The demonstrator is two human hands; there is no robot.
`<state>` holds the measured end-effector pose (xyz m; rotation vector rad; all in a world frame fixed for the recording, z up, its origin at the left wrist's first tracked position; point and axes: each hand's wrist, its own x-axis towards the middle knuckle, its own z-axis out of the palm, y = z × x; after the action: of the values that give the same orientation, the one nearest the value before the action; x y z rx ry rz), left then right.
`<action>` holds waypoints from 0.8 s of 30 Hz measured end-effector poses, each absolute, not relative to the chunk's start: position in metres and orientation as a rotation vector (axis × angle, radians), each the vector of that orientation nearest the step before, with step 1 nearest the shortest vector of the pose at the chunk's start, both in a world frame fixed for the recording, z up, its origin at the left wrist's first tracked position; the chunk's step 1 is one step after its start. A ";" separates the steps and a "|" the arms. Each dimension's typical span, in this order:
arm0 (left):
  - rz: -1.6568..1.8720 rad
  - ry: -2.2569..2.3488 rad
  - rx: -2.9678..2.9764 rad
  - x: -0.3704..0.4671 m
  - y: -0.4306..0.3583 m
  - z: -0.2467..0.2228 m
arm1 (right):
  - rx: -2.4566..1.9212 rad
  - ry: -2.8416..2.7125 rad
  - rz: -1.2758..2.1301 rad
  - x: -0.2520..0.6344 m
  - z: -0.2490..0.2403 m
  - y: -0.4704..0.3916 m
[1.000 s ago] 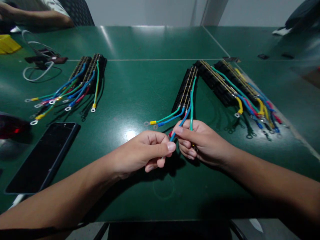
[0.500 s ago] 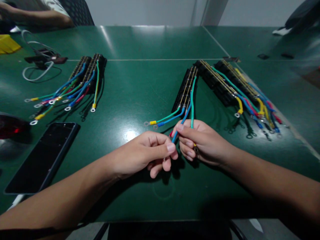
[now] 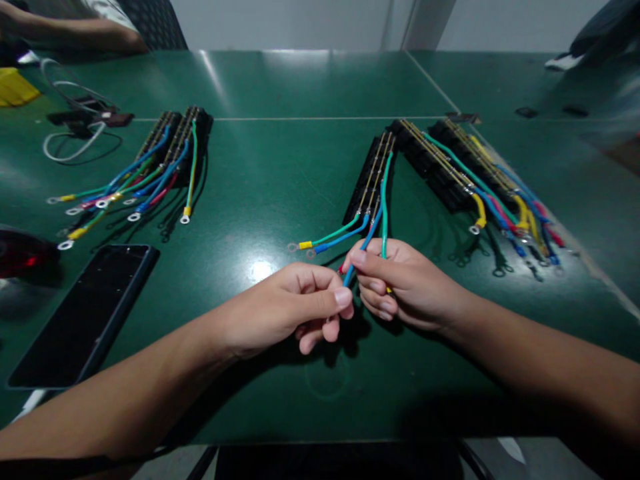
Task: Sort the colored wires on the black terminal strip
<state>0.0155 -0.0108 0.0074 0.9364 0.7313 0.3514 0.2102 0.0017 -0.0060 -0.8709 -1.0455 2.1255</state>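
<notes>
Ease the blue insulated wire (image 3: pixel 371 231) gently, just right of the frame's centre, pinched between left hand (image 3: pixel 285 300) thumb and forefinger low down, and by the right hand (image 3: pixel 410 280) just above. Avoid tugging at the black, brass-railed block (image 3: pixel 359 187); cradle the green insulated wire (image 3: pixel 384 220) loosely in curled right fingers.

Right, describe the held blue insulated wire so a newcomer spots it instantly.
On the glossy green table, find the black terminal strip nearest centre. The blue wire runs from it into the bare right hand and bare left hand; its blue neighbour lies untouched.
</notes>
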 end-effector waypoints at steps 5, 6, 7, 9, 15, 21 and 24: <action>0.353 0.757 0.939 0.016 -0.011 0.009 | -0.859 -1.031 2.119 0.209 -0.007 0.002; 0.354 0.761 0.940 0.016 -0.011 0.009 | -0.856 -1.027 2.118 0.209 -0.007 0.002; 0.353 0.765 0.940 0.016 -0.011 0.010 | -0.855 -1.022 2.118 0.210 -0.007 0.002; 0.352 0.769 0.943 0.016 -0.011 0.010 | -0.854 -1.004 2.116 0.210 -0.006 0.001; 0.343 0.780 0.956 0.016 -0.011 0.010 | -0.854 -1.000 2.113 0.210 -0.005 0.002; 0.337 0.787 0.981 0.017 -0.011 0.010 | -0.865 -1.005 2.100 0.209 -0.006 0.002; 0.333 0.798 0.998 0.018 -0.012 0.012 | -0.875 -1.022 2.084 0.209 -0.006 0.002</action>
<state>0.0178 -0.0116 0.0116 0.9980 0.7983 0.3331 0.2086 0.0020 -0.0059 -0.8748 -1.0216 2.0839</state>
